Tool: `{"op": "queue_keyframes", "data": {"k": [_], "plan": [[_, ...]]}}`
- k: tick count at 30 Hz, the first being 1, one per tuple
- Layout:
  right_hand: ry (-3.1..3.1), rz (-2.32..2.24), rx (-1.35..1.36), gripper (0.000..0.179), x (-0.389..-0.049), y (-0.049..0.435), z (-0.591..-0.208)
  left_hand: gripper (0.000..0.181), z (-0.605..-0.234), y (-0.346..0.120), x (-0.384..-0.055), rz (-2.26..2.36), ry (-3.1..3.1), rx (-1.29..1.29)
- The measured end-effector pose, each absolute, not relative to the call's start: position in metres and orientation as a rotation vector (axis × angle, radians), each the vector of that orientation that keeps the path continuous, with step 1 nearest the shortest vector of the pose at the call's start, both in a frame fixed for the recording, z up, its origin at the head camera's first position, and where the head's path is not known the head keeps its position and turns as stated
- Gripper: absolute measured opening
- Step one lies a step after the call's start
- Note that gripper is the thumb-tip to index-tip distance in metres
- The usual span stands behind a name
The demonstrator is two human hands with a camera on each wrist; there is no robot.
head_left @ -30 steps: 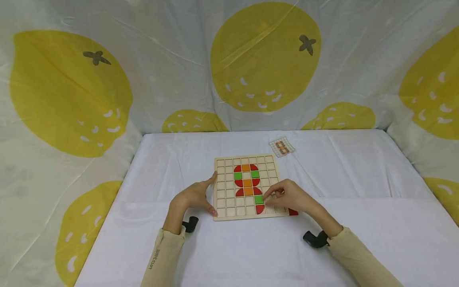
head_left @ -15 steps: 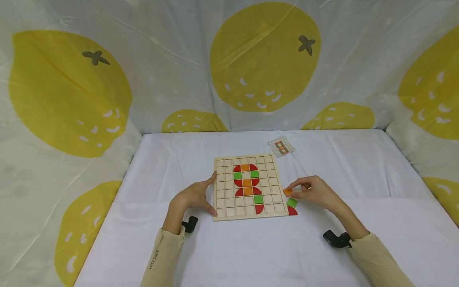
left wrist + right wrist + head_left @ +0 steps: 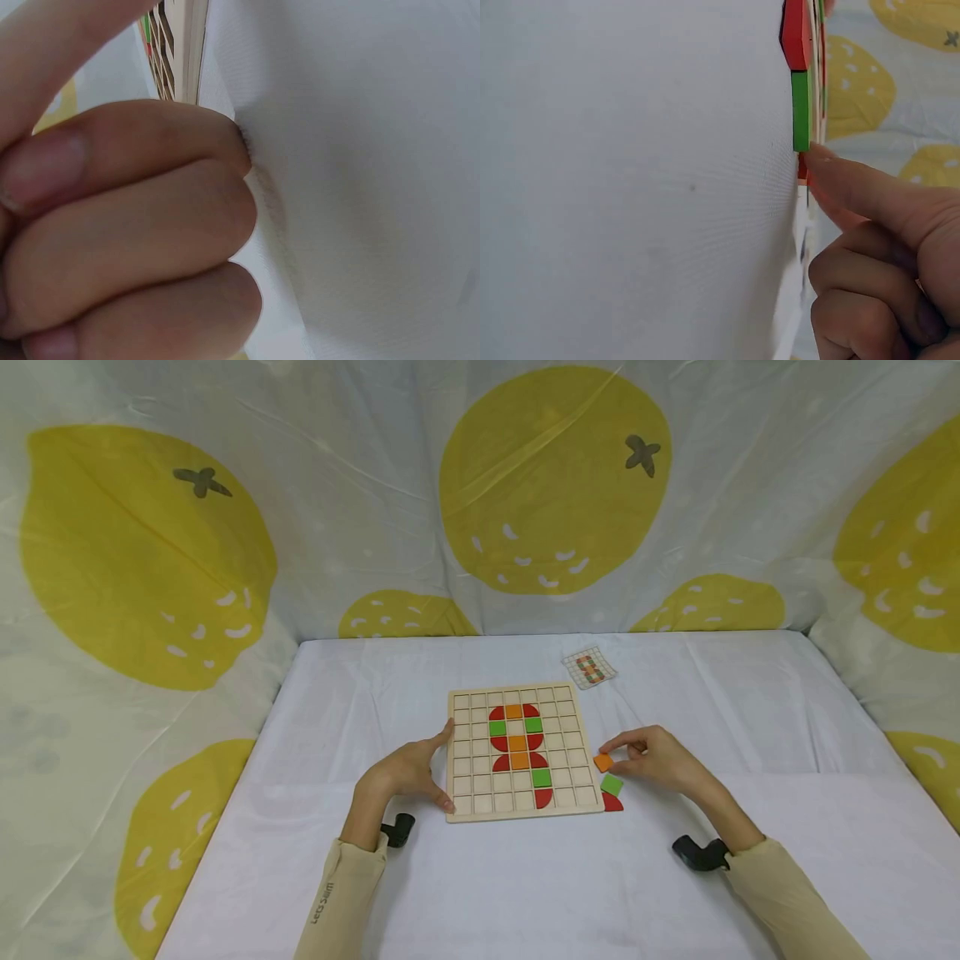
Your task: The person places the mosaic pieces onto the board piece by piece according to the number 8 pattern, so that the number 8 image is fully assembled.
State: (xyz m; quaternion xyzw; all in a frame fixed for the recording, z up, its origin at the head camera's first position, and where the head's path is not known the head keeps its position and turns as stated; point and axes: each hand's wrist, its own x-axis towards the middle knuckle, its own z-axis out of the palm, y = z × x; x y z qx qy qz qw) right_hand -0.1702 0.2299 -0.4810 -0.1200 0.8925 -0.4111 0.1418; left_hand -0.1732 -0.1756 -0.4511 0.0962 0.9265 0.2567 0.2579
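Note:
A wooden grid board [image 3: 480, 793] lies on the table, with red quarter-round tiles and orange and green square tiles set in its cells. Along its left edge my left hand [image 3: 401, 768] rests, thumb and index finger spread and touching the edge; its other fingers are curled in the left wrist view. Right of the board, my right hand [image 3: 663, 762] pinches an orange square tile [image 3: 603, 763] between thumb and index finger, low over the cloth. Just below it lie a loose green square tile [image 3: 612, 785] and a red quarter-round tile [image 3: 612, 802] by the board's corner.
A small pattern card [image 3: 589, 667] lies behind the board, toward the right. White cloth [image 3: 525, 893] covers the table. Lemon-printed fabric [image 3: 360, 485] stands as walls at the back and sides.
My right hand has moved from over the board's lower right cells to the orange tile beside the board, uncovering the green tile. My left hand has stayed at the left edge.

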Motion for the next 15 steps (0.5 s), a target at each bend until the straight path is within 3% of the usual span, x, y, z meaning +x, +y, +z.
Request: {"op": "queue_keyframes", "data": {"k": [15], "plan": [[2.554, -1.171, -0.280, 0.025, -0.1722, 0.2389, -0.4848, 0.140, -0.4508, -0.1749, -0.1729, 0.676, 2.520, 0.269]]}}
